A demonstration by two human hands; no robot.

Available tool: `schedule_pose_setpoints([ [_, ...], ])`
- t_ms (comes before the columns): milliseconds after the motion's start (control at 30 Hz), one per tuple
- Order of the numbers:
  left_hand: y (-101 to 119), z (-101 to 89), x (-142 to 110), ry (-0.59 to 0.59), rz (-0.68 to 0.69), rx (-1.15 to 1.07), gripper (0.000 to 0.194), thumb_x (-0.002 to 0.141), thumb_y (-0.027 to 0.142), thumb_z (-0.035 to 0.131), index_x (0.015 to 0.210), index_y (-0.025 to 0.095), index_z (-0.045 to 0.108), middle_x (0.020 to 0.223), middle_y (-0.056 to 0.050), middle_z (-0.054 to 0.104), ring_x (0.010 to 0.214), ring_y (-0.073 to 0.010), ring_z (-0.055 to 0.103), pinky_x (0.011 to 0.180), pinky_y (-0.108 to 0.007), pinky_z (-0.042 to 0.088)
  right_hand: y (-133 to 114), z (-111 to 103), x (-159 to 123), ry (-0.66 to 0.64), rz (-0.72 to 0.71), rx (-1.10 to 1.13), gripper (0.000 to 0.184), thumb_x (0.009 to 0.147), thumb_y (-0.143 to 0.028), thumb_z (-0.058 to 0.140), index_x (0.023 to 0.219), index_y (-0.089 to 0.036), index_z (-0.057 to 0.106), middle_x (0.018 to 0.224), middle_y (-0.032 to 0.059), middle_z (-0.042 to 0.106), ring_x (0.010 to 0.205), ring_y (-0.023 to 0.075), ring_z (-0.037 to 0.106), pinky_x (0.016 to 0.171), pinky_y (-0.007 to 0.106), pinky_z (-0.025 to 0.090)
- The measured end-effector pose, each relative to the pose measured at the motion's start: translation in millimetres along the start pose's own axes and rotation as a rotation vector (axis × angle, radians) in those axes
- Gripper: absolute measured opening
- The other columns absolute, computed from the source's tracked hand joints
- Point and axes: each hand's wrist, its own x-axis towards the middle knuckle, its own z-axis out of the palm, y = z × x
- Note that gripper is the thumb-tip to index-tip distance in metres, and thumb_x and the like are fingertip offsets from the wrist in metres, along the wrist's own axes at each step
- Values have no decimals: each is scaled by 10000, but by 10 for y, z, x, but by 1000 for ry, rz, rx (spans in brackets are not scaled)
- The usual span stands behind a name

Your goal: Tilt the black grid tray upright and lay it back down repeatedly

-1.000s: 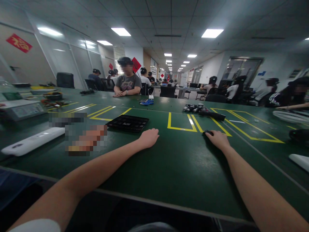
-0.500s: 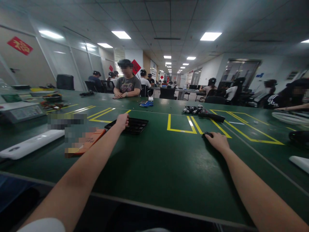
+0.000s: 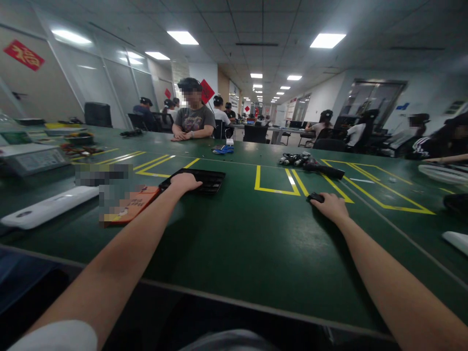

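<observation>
My left hand [image 3: 185, 182] is over a shallow black compartment tray [image 3: 214, 181]. Its thumb reaches to the right, while its other fingers are hidden and anything under them cannot be seen. Farther right, my right hand [image 3: 332, 205] rests low on the table with its fingers round a small black rounded object [image 3: 315, 197], shaped like a computer mouse. An orange packet [image 3: 137, 204] with dark print lies just left of the tray, partly behind my left forearm.
A white power strip [image 3: 51, 207] lies on the green table [image 3: 234, 243] at left, near a white box-like device [image 3: 34, 158]. Yellow tape [image 3: 280, 191] marks rectangles. Black cables [image 3: 296, 158], a black cylinder [image 3: 331, 171] and a blue item [image 3: 223, 149] lie farther back. A person [image 3: 193, 119] sits opposite.
My left hand has gone from a raised, closed shape to a lower one with the thumb stretched out over the tray. My right hand stays on the black object. The view has tilted slightly down.
</observation>
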Motion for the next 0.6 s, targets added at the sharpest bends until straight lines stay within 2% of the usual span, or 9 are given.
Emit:
schedule_pose_setpoints([
  [133,-6,51,-6,23,33,6,530,795,485,472,1102,91,649,1194,-214,603,1094,-336,564,857,-357,456,-62,-17,6,4,-23,70,498,839,-440,480,1173,-91,604,1160,194,609,1078,330,553,911,419,382],
  [267,127,111,-107,115,83,-110,501,823,483,463,1024,54,627,1097,-241,626,1020,-331,595,786,-347,457,-400,-69,-101,-31,-146,285,422,793,-385,568,1116,-122,637,1150,164,630,1087,308,558,927,417,395],
  [367,424,169,-286,200,218,-385,424,836,473,465,1007,101,577,969,-161,649,883,-259,617,707,-310,446,-802,-108,-291,-86,-284,601,434,767,-340,612,1150,-135,613,1153,139,634,1072,278,570,915,408,423],
  [467,814,253,-513,244,450,-675,317,851,410,461,988,132,527,828,-71,615,762,-192,582,666,-289,433,-1143,-116,-506,-148,-398,932,454,728,-324,663,1148,-163,605,1135,101,644,1033,248,592,921,417,433],
  [600,1164,380,-770,220,712,-862,253,839,387,473,927,150,490,788,-31,556,725,-163,537,666,-292,430,-1308,-53,-675,-210,-527,1220,433,700,-347,703,1092,-183,618,1084,72,666,1019,243,598,921,422,446],
])
